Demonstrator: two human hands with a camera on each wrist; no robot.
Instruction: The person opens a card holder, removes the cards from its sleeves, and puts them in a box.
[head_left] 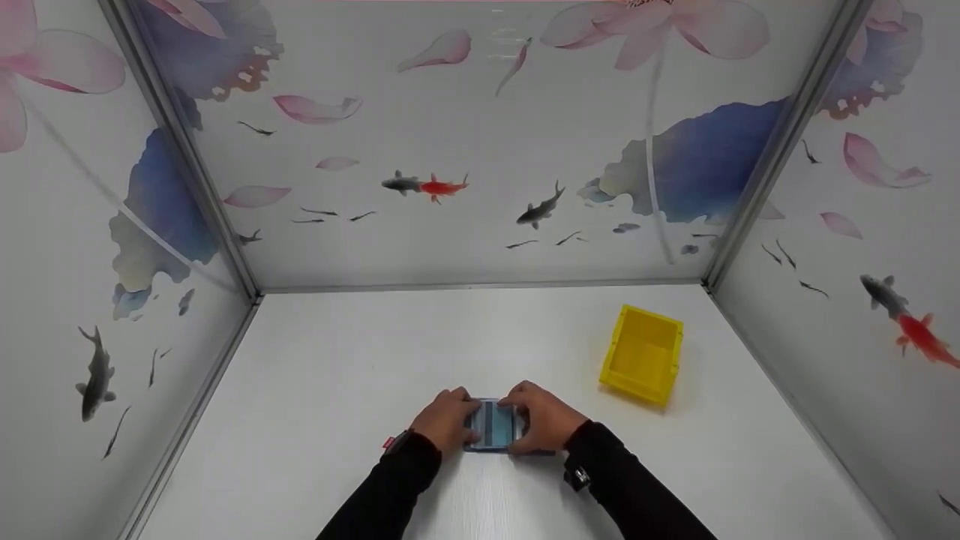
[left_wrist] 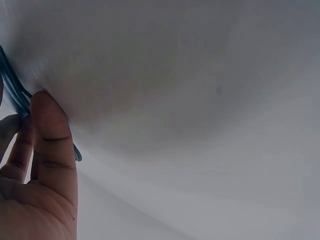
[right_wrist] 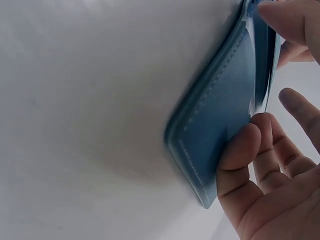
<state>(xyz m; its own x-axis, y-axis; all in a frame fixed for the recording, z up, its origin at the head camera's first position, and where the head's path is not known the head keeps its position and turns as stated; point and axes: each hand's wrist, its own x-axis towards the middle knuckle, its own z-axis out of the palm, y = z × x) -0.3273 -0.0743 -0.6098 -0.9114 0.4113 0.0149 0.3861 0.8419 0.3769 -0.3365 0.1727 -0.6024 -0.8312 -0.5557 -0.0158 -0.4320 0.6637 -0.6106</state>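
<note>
A blue wallet with stitched edges (head_left: 493, 426) lies spread on the white table between both hands in the head view. My left hand (head_left: 444, 421) grips its left side; in the left wrist view the thumb stands in front of a thin blue edge (left_wrist: 14, 85). On the other side, my right hand (head_left: 549, 416) pinches an inner part with thumb and fingers. The right wrist view shows the stitched cover (right_wrist: 215, 115), with a raised inner flap or sleeve (right_wrist: 262, 55) behind it. Fingers hide parts of the wallet in every view.
A yellow open-topped bin (head_left: 643, 356) stands to the right, beyond the right hand. White panels printed with fish and lotus (head_left: 480, 150) wall the table at the back and both sides. Metal strips (head_left: 480, 286) run along the table's edges.
</note>
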